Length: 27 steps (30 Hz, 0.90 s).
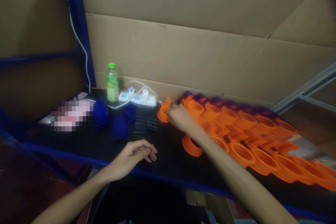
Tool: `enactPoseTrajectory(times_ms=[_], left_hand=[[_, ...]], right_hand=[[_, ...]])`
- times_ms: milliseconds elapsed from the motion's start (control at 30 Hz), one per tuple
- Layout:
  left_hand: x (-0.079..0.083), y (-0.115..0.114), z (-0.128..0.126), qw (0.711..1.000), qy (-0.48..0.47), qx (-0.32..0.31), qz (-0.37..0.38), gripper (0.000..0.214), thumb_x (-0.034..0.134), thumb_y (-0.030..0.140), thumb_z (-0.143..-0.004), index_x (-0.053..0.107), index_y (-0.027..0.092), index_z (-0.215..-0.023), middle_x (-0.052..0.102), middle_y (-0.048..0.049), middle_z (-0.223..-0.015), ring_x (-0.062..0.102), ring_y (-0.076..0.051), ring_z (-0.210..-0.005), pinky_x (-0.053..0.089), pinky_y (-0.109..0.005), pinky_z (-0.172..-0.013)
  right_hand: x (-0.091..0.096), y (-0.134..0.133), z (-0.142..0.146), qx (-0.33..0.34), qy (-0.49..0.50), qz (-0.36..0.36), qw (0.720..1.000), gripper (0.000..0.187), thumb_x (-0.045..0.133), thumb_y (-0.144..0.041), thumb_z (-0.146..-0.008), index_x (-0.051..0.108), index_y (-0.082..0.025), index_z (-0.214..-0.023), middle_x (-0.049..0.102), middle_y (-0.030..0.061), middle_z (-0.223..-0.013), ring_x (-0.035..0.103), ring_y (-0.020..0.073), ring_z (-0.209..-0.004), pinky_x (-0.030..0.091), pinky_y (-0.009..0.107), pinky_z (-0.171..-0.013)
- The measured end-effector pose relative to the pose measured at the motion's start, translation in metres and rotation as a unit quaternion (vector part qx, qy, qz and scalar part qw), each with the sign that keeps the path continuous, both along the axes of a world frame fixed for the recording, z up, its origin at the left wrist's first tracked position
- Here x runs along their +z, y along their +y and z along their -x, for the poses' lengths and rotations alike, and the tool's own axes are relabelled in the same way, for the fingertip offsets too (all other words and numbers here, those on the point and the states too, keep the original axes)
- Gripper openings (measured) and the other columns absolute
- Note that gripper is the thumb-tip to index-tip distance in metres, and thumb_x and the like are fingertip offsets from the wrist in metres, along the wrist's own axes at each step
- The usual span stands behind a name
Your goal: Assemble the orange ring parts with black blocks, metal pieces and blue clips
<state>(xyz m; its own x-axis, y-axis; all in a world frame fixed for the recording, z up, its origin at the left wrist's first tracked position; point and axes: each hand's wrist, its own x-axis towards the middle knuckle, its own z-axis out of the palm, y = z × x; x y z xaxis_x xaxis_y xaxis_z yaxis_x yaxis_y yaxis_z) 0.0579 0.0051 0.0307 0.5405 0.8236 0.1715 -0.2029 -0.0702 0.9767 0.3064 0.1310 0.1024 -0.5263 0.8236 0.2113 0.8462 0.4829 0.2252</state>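
My right hand (180, 118) reaches out over the black bench (170, 154) and is closed on an orange plastic ring part (164, 111) at the left end of the orange pile. My left hand (133, 155) hovers near the front edge, its fingers curled together around a small dark piece (151, 156) that I cannot make out. Several orange ring parts (252, 136) lie in rows to the right, on dark blue pieces. Small stacks of black flat parts (144, 127) lie just beyond my left hand.
A green-capped bottle (112, 83) and a white power strip (136, 98) with a cable stand at the back by the cardboard wall (183, 52). Dark blue parts (112, 117) lie left of the black stacks. A blue rack post (77, 24) rises at left.
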Motion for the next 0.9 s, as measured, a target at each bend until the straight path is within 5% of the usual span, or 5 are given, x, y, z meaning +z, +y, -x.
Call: enactPoseTrajectory(times_ms=[200,300,433,600,900], left_hand=[[-0.002,0.006,-0.003,0.977,-0.170,0.119,0.046,0.036,0.060,0.036,-0.094,0.065,0.020,-0.126,0.067,-0.0147,-0.127,0.063,-0.031,-0.116,0.053,-0.046,-0.095],[0.001,0.006,-0.003,0.940,-0.277,0.185,0.078,0.046,0.062,0.037,-0.092,0.058,0.023,-0.135,0.057,-0.0128,-0.144,0.051,-0.031,-0.134,0.047,-0.045,-0.104],[0.007,0.003,0.003,0.935,-0.280,0.141,0.166,0.046,0.061,0.042,-0.091,0.064,0.014,-0.126,0.071,-0.0164,-0.119,0.067,-0.031,-0.109,0.054,-0.042,-0.093],[0.011,0.003,0.009,0.930,-0.275,0.141,0.200,0.036,0.062,0.039,-0.088,0.066,0.013,-0.113,0.068,-0.0035,-0.072,0.071,-0.023,-0.069,0.061,-0.040,-0.072],[0.014,0.002,0.005,0.927,-0.278,0.128,0.218,0.033,0.063,0.039,-0.087,0.061,0.015,-0.110,0.066,-0.0021,-0.075,0.070,-0.021,-0.069,0.061,-0.046,-0.077]], right_hand=[[0.025,-0.046,0.013,0.021,0.064,-0.034,0.997,0.010,0.060,-0.024,-0.094,0.065,-0.017,-0.095,0.066,0.0118,-0.097,0.057,0.0257,-0.098,0.041,0.035,-0.082],[0.035,-0.092,0.030,0.172,0.155,0.038,0.972,0.015,0.057,-0.032,-0.097,0.066,-0.019,-0.099,0.067,0.0089,-0.099,0.058,0.0233,-0.099,0.044,0.035,-0.086],[0.029,-0.138,0.050,0.298,0.204,0.151,0.920,0.015,0.060,-0.035,-0.097,0.067,-0.024,-0.105,0.069,0.0041,-0.110,0.060,0.0189,-0.106,0.047,0.034,-0.095],[-0.006,-0.140,0.049,0.225,0.261,0.138,0.928,0.015,0.055,-0.027,-0.099,0.067,-0.023,-0.106,0.070,0.0042,-0.108,0.063,0.0178,-0.103,0.051,0.033,-0.091],[-0.054,-0.127,0.055,0.157,0.099,0.009,0.983,0.019,0.054,-0.014,-0.096,0.070,-0.020,-0.103,0.071,0.0077,-0.099,0.059,0.0216,-0.091,0.046,0.037,-0.075]])
